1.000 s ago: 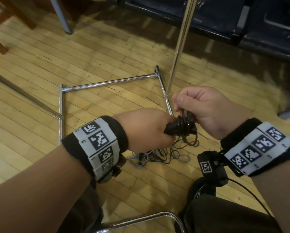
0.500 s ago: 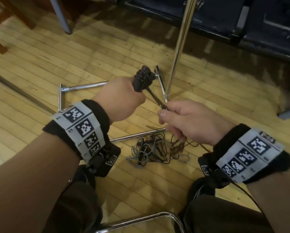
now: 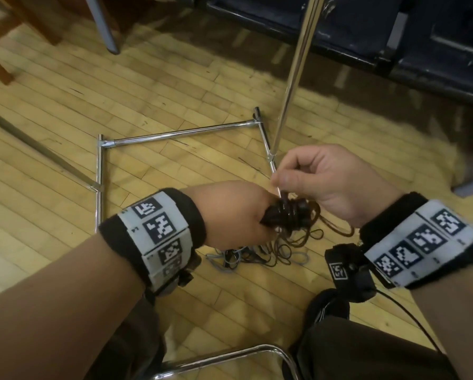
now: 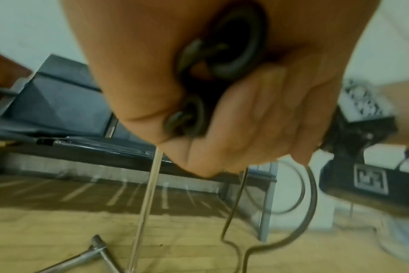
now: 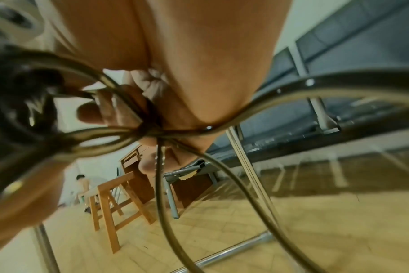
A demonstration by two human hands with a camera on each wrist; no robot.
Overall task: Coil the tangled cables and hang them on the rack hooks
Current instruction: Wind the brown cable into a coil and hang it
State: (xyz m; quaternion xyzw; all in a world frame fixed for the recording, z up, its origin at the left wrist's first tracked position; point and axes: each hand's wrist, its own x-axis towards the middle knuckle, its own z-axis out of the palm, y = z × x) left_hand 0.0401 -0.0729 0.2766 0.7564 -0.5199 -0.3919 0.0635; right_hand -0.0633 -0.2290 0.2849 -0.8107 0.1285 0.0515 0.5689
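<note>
Cables first: a dark brown cable (image 3: 287, 212) is wound into tight turns around a bundle held above the floor, between the two hands. Nearest the camera, a curved chrome tube (image 3: 230, 357) crosses the bottom of the head view, between the person's dark trouser legs. Both wrists carry black bands with printed square markers.

Left hand (image 3: 235, 215): fingers curled tightly round the near end of the wound bundle. The left wrist view confirms dark loops clamped in the fist.

Right hand (image 3: 331, 182): thumb and forefinger pinch a strand of the same cable just above the bundle. The remaining fingers are curled. In the right wrist view, several strands cross under the palm and run downward.

Below the hands, loose loops of the brown cable hang to the wooden floor (image 3: 175, 78). There they lie mixed with a grey cable (image 3: 224, 256) in an untidy pile. Which strands touch cannot be told.

Beyond the hands, the chrome rack base (image 3: 180, 133) lies flat on the floor as a frame of tubes. Its upright pole (image 3: 298, 64) rises from the right side bar, just beyond the right hand.

Far side: dark seating (image 3: 394, 28) along the top edge, a grey metal leg (image 3: 103, 26) and wooden furniture (image 3: 16, 28) at far left.
</note>
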